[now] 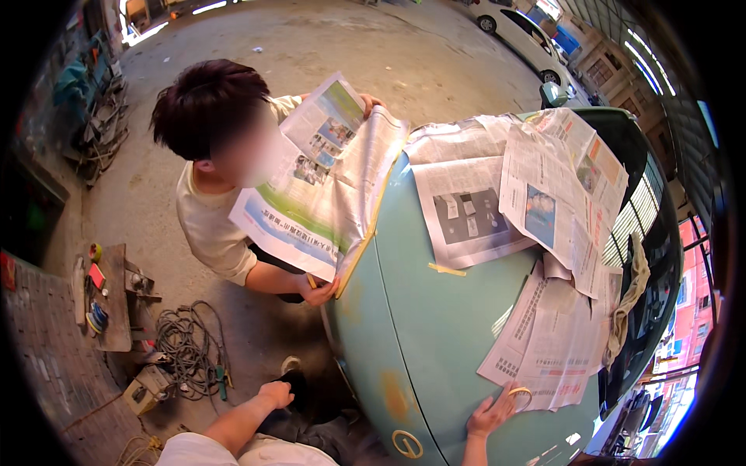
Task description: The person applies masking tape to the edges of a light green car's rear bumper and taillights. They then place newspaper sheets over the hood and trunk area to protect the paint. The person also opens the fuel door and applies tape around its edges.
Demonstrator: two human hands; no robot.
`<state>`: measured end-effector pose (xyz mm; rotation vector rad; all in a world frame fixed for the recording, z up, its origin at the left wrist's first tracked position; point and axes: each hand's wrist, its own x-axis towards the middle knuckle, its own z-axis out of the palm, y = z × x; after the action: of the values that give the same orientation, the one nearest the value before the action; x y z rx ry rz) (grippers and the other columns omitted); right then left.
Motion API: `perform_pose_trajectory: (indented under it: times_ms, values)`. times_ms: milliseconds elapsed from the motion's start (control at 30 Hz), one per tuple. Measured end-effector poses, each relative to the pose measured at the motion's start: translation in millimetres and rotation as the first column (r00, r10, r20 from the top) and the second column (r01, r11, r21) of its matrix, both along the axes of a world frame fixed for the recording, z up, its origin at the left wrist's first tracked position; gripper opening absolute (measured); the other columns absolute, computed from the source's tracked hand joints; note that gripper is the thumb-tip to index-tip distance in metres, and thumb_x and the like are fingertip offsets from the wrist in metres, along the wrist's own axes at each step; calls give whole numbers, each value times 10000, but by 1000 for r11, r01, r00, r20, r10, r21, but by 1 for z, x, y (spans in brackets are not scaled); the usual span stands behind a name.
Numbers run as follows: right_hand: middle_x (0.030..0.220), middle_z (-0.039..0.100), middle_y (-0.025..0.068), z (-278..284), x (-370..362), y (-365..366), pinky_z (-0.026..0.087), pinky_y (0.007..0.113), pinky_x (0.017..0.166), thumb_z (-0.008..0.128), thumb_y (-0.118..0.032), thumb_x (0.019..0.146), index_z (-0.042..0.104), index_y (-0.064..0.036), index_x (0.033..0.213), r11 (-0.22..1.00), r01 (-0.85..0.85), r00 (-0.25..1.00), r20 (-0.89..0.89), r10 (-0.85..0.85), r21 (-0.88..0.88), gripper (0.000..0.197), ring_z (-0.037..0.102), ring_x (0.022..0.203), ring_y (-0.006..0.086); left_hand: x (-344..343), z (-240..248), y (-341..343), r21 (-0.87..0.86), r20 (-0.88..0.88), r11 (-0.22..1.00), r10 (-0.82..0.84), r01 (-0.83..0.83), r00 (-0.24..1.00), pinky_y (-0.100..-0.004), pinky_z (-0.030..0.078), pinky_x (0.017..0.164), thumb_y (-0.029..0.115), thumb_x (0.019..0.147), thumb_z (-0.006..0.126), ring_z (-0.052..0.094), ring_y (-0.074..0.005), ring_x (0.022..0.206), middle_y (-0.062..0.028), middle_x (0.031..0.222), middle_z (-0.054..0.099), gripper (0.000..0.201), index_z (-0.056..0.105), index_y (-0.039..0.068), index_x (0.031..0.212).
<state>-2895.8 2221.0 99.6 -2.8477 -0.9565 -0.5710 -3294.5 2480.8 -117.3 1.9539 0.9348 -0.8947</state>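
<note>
My right hand (488, 413) rests on the pale green car hood (435, 326), its fingers at a thin ring that looks like a roll of masking tape (521, 399). That ring lies against the lower edge of a newspaper sheet (544, 361) spread on the hood. My left hand (276, 394) is off to the left, low beside a dark shoe; its fingers are partly hidden. Across the hood, another person (214, 202) holds a large newspaper sheet (311, 179) along the hood's left edge, where a yellow tape strip (365, 241) runs.
More newspaper (536, 186) covers the far hood, with a tape piece (447, 269) at one corner. A cloth (628, 299) hangs near the windshield. Coiled cable (186, 338), a small wooden bench (116, 299) and a box (148, 388) stand left. A white car (517, 35) is parked behind.
</note>
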Motion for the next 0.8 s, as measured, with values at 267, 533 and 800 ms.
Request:
perform_pose_trajectory:
  times_ms: [267,533,800]
  values:
    - [1460,418,249,-1,1,-3,243,505,1108,430,-232,902,401,27,1436,1000,7,1000,20,-7,-26,595,396,1322,425,25,4,46,79,12,996,48,-49,999,-432,505,929,386,902,558,618,-304,1107,-145,1139,670,396,656,77,1128]
    - [1467,411,249,-1,1,-1,234,495,1114,437,-227,888,394,27,1441,1000,13,1000,-5,-13,-9,611,384,1344,412,34,8,54,89,24,993,73,-75,997,-430,504,933,392,902,555,619,-299,1111,-136,1148,671,407,652,75,1138]
    - [1482,393,246,2,-2,1,236,494,1112,438,-227,888,379,27,1450,999,37,999,-18,-38,-29,620,364,1366,407,14,-5,21,24,-3,999,37,-37,999,-434,504,927,392,907,552,624,-300,1104,-134,1144,674,392,654,75,1115]
